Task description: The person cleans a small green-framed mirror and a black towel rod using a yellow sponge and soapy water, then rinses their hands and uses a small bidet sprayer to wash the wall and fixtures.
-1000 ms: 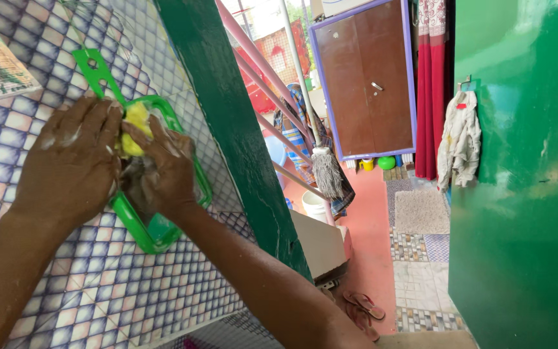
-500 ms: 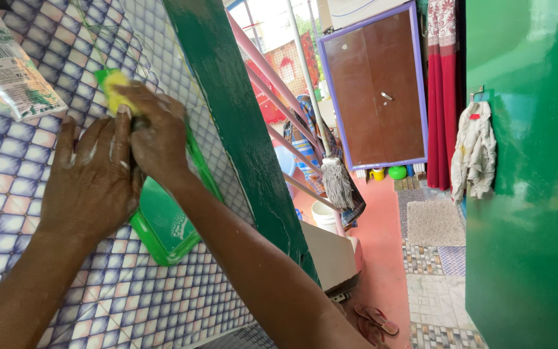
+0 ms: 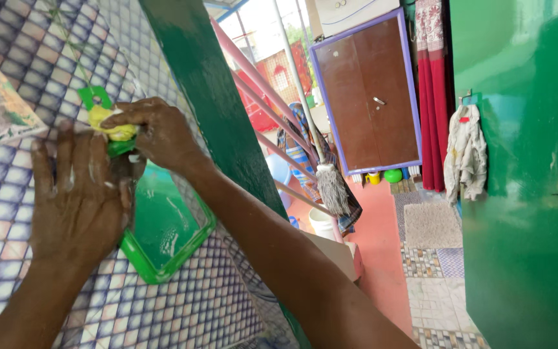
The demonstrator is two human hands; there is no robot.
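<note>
Head view: two soapy hands wash a green plastic board on a tiled surface.

In the left half of the frame, the left hand (image 3: pixel 82 197) lies flat with fingers spread, pressing the green cutting board (image 3: pixel 163 232) against the patterned tiles (image 3: pixel 182 310). The right hand (image 3: pixel 153 132) pinches a yellow sponge (image 3: pixel 114 126) at the board's handle (image 3: pixel 95 98). The board looks wet, so it may slide from under the palm if pressure falls.

Bright daylight enters from the open area left of the brown door (image 3: pixel 372 97); the green wall (image 3: pixel 524 194) right of it shows soft glare. Foreground hands slightly motion-blurred.
</note>
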